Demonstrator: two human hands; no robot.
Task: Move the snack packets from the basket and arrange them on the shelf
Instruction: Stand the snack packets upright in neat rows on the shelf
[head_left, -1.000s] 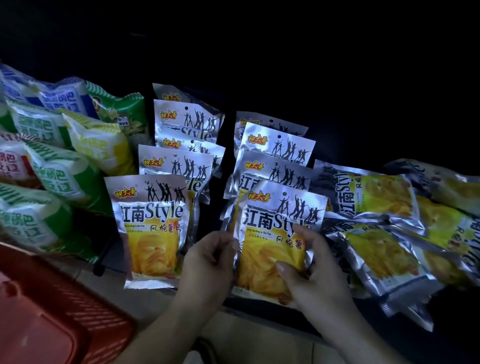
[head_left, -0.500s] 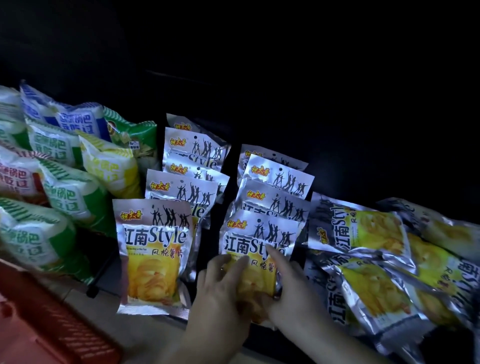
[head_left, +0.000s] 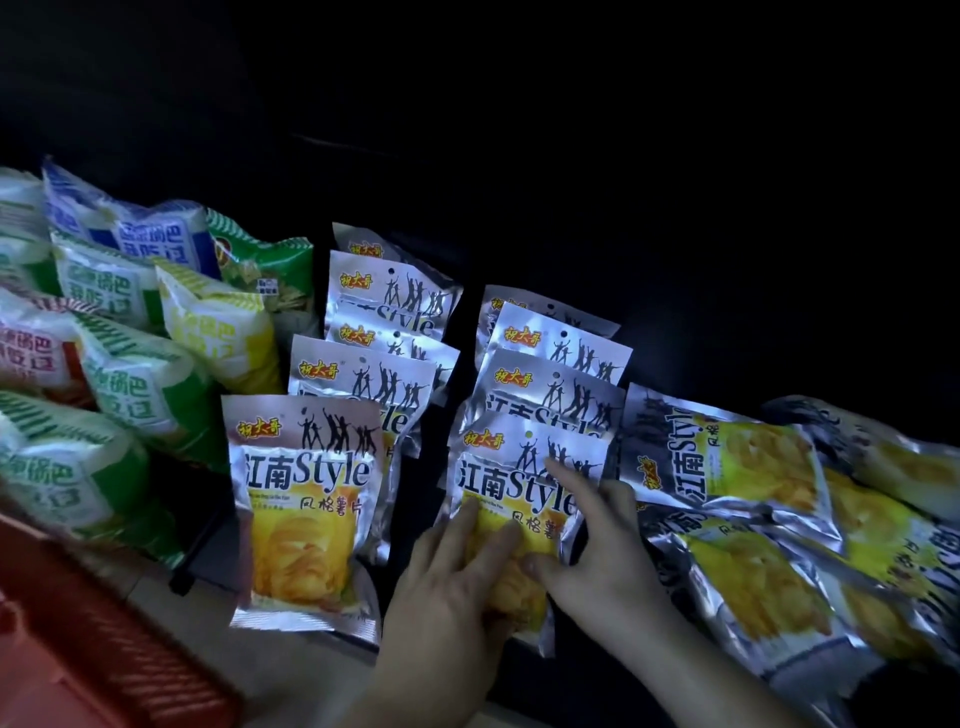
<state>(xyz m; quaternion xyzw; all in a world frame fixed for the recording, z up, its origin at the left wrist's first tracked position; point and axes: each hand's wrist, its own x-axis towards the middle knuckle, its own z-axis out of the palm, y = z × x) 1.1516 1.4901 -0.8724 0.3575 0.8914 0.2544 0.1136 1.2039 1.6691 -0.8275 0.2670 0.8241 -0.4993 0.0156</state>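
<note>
Silver-and-yellow chip packets stand in two rows on the dark shelf. The front packet of the right row leans against those behind it. My left hand lies over its lower left, fingers resting flat on the yellow front. My right hand touches its right side, index finger stretched up along the edge and thumb on the front. The left row's front packet stands untouched. A corner of the red basket shows at the bottom left; its inside is out of view.
Puffy green, blue, yellow and red snack bags fill the shelf's left part. More silver-yellow packets lie sideways in a loose pile on the right. A black divider separates the green bags from the left row. The shelf's back is dark.
The packet I held up by its sides has come down into the front of the right row. Both hands moved forward and now rest on its face.
</note>
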